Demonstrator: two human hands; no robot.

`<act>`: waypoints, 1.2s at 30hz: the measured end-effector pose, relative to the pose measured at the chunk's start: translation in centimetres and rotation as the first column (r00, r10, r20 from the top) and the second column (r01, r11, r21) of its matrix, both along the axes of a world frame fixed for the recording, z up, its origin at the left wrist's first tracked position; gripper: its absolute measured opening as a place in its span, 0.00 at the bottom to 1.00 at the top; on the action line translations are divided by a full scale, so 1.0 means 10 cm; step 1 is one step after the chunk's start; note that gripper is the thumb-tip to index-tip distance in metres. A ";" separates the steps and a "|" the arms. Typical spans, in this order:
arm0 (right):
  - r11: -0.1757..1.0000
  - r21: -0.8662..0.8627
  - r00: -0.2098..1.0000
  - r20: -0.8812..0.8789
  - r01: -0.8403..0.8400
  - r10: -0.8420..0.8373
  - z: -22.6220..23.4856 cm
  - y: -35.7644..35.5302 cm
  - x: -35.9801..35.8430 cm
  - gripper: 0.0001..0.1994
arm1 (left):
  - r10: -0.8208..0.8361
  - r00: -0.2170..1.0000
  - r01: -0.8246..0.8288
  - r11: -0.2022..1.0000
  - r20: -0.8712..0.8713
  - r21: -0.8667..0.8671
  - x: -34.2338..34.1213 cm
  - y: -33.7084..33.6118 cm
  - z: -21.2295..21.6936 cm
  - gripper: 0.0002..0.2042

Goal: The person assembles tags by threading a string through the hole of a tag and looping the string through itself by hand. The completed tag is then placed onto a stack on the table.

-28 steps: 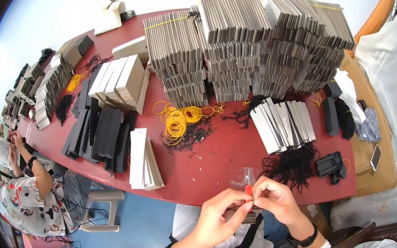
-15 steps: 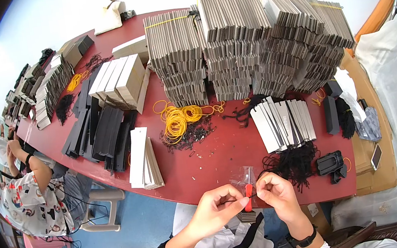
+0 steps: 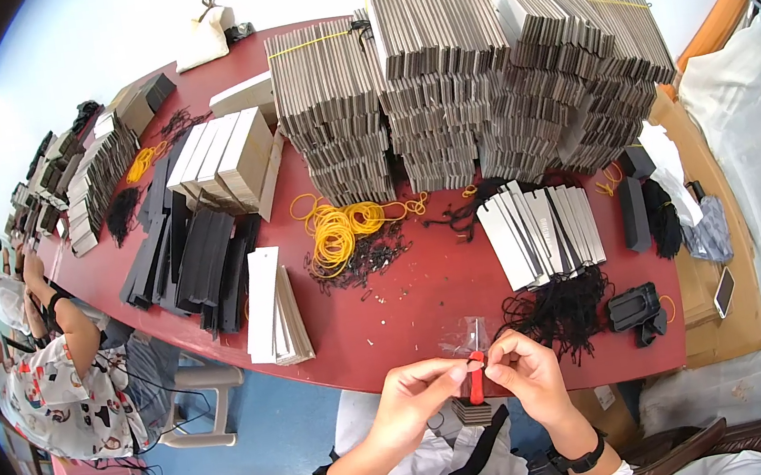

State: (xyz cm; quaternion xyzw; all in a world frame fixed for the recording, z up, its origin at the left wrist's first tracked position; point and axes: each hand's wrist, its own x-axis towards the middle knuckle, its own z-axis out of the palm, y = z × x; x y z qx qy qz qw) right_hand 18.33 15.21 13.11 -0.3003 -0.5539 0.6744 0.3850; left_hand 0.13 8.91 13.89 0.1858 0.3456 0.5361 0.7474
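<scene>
Just past the table's near edge, my left hand (image 3: 418,401) is closed in a pinch, its thumb and forefinger at the upper end of a red-handled tool (image 3: 477,386). My right hand (image 3: 527,374) pinches on the other side, fingertips close to the left ones. What either pinch holds is too small to make out. A crumpled clear plastic bag (image 3: 456,336) lies behind the fingertips. Beneath the tool shows a small stack of grey boards (image 3: 472,414). Black cords (image 3: 559,315) lie in a heap beyond my right hand, beside a fanned row of white tags (image 3: 538,231).
Tall stacks of grey boards (image 3: 444,66) line the table's (image 3: 392,327) far side. Yellow bands (image 3: 337,238), white card strips (image 3: 271,314) and black strips (image 3: 205,256) lie left of centre. A black holder (image 3: 633,310) stands at the right. Another person (image 3: 64,385) sits at the left.
My left hand has shifted slightly right and its fingertips now meet the tool's upper end, closer to my right fingertips. The view has shifted slightly.
</scene>
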 end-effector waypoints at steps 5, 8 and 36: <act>0.997 0.071 0.998 0.047 0.025 -0.029 0.03 0.00 0.02 0.04 | 0.298 0.671 -0.001 0.916 -0.679 0.401 0.14 -0.03 0.00 0.10; 0.996 0.093 0.996 0.087 -0.005 -0.003 0.01 0.02 0.07 0.04 | 0.262 0.814 -0.064 0.927 -0.518 0.369 0.15 -0.01 -0.02 0.08; 0.939 -0.181 0.954 -0.118 -0.292 0.274 0.18 -0.02 0.10 0.04 | -0.147 0.969 0.192 0.954 -0.197 0.232 0.06 -0.02 0.00 0.04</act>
